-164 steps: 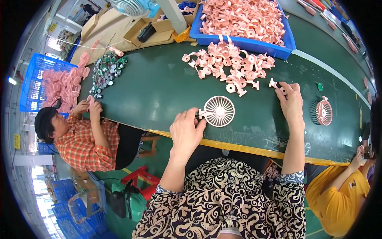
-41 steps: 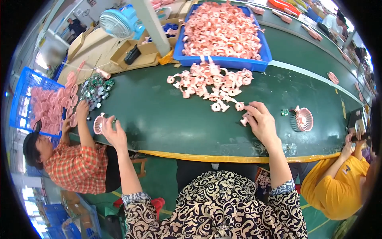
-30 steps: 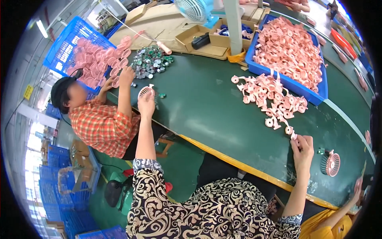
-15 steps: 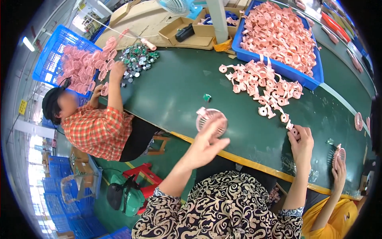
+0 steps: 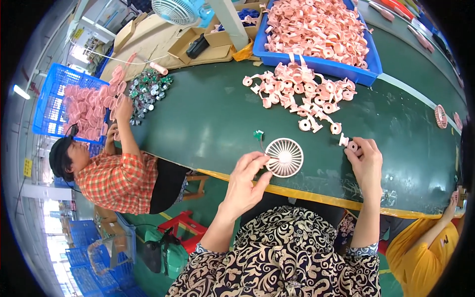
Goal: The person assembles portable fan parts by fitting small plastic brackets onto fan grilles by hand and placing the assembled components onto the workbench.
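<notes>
Near the front edge of the green table (image 5: 208,114), the left hand (image 5: 245,180), one green circuit board (image 5: 258,134) beyond it, touched the left rim of one round pink grille (image 5: 285,156); whether its grip was closed I couldn't tell. Farther right, the right hand (image 5: 367,161) was clamped on one pink bracket (image 5: 352,146).

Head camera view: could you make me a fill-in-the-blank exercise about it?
The left hand touches a slatted grille; the small circuit board near it is coloured ____.
The right hand holds a small part coloured ____.
The big tray heaped with parts is coloured ____.
The person in plaid sits on the picture's ____ side.

Missing words: green; pink; blue; left.
</notes>
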{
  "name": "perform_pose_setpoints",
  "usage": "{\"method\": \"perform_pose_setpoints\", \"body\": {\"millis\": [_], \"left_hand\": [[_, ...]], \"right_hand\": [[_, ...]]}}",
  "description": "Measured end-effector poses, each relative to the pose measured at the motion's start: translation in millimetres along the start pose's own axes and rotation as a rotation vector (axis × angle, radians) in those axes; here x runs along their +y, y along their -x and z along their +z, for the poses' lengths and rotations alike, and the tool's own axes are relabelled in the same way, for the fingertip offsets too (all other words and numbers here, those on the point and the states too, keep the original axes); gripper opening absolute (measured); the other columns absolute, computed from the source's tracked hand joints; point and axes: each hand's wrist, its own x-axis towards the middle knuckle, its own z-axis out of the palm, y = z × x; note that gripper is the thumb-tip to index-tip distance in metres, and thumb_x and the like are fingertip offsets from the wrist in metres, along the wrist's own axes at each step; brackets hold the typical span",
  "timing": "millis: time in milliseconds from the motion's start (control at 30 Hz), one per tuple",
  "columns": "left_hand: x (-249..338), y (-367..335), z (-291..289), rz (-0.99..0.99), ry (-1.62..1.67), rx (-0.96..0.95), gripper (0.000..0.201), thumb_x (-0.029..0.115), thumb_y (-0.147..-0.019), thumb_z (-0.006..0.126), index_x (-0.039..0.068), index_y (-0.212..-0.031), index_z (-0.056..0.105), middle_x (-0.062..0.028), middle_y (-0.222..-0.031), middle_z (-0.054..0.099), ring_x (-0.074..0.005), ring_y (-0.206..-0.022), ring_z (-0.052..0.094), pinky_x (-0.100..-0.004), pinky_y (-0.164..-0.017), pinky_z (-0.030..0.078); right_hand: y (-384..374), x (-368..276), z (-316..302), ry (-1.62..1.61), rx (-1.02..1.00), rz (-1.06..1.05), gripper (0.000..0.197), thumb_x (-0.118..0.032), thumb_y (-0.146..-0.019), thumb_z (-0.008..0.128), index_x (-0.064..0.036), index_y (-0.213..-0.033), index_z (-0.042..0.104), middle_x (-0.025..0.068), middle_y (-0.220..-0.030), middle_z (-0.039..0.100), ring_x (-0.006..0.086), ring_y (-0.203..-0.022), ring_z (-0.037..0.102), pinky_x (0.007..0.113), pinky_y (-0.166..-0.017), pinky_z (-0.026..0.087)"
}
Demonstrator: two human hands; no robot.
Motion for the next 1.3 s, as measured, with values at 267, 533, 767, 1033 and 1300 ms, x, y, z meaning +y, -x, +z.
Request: {"method": "perform_pose_setpoints", "body": {"millis": [267,533,767,1033,1300], "left_hand": [[11,-21,-11,0.042,-0.012,-0.141,0.095,0.015,-0.075,0.087,0.016,-0.159,0.041,-0.0105,-0.163,0.041,-0.0209,-0.082,0.057,-0.0320,-0.073,0.052],[-4,-33,-11,-0.003,-0.265,-0.218,0.065,0.017,-0.084,0.079,0.009,-0.144,0.054,-0.0143,-0.116,0.069,-0.0346,-0.100,0.069,-0.0440,-0.083,0.055],[0,-31,-5,-0.020,-0.353,-0.027,0.021,0.013,-0.089,0.076,0.006,-0.108,0.074,-0.0101,-0.087,0.072,-0.0317,-0.083,0.065,-0.0431,-0.075,0.052],[8,-28,0,-0.069,-0.133,-0.088,0.014,0.013,-0.091,0.076,0.006,-0.103,0.080,-0.0073,-0.079,0.073,-0.0221,-0.073,0.061,-0.0366,-0.069,0.049],[11,-20,20,0.010,-0.064,-0.077,0.011,0.010,-0.092,0.075,0.006,-0.101,0.079,-0.0065,-0.080,0.073,-0.0231,-0.075,0.061,-0.0363,-0.071,0.050]], "right_hand": [[3,2,0,-0.012,0.018,0.011,0.035,-0.002,-0.079,0.083,0.0013,-0.112,0.074,0.0103,-0.094,0.066,0.0175,-0.069,0.061,0.032,-0.067,0.053],[5,-2,1,-0.024,0.023,0.013,0.034,-0.003,-0.079,0.084,0.0013,-0.111,0.074,0.0103,-0.093,0.066,0.0181,-0.067,0.060,0.032,-0.065,0.052],[4,0,2,-0.030,0.021,0.012,0.033,-0.002,-0.080,0.083,0.0011,-0.111,0.074,0.0094,-0.094,0.066,0.0177,-0.068,0.059,0.032,-0.065,0.052],[4,-4,0,0.031,0.026,0.009,0.032,-0.006,-0.082,0.082,0.0010,-0.113,0.074,0.0106,-0.092,0.067,0.0184,-0.069,0.060,0.032,-0.066,0.052],[28,-51,0,-0.016,-0.011,-0.073,0.030,-0.011,-0.080,0.085,-0.0023,-0.106,0.074,0.0085,-0.090,0.067,0.0166,-0.058,0.056,0.031,-0.056,0.048]]}}
